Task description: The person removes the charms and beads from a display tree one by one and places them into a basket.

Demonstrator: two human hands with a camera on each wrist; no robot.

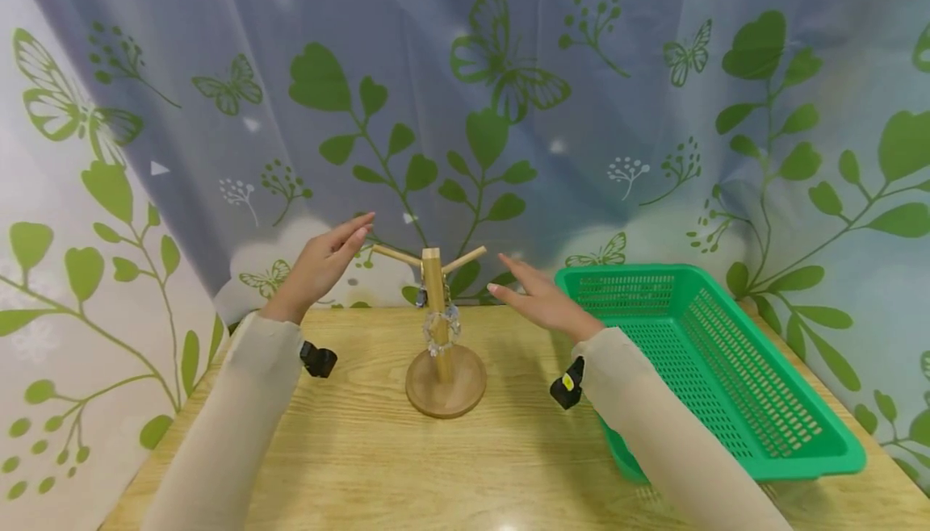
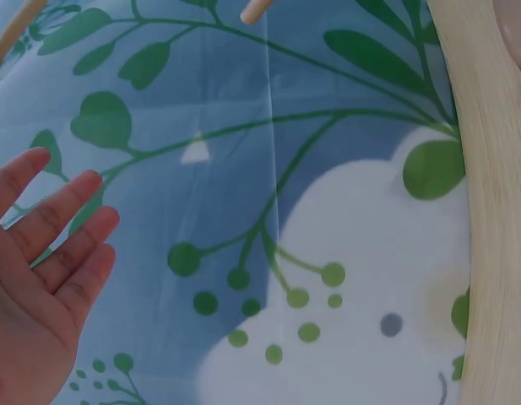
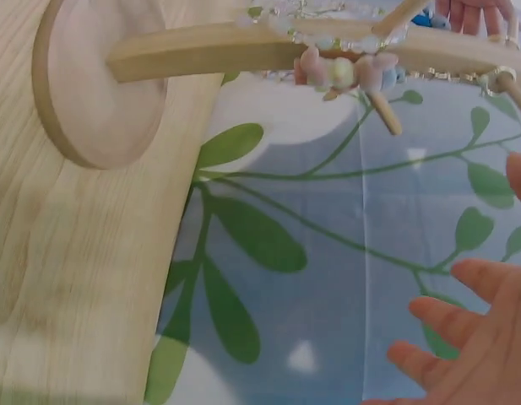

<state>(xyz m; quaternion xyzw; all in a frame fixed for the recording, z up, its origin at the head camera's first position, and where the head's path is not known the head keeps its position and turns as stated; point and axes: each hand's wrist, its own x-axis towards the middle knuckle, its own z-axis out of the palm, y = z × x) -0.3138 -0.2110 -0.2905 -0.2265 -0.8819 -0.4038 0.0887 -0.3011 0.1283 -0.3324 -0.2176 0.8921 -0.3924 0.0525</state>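
A wooden jewelry stand (image 1: 433, 289) with a round base (image 1: 465, 398) stands upright on the table, its pegs branching out near the top. Beaded bracelets hang on it; one of clear beads (image 1: 434, 345) circles the post, and pastel charms (image 3: 340, 74) show close up in the right wrist view. My left hand (image 1: 320, 266) is raised beside the stand's left peg, fingers straight and holding nothing. On the other side, my right hand (image 1: 541, 298) hovers near the right peg, fingers extended, palm bare in the right wrist view.
A green perforated plastic basket (image 1: 690, 293) sits at the right of the light wood table (image 1: 349, 450), beside my right forearm. Behind the table hangs a curtain (image 1: 407, 47) printed with leaves and butterflies. Each wrist carries a small black camera.
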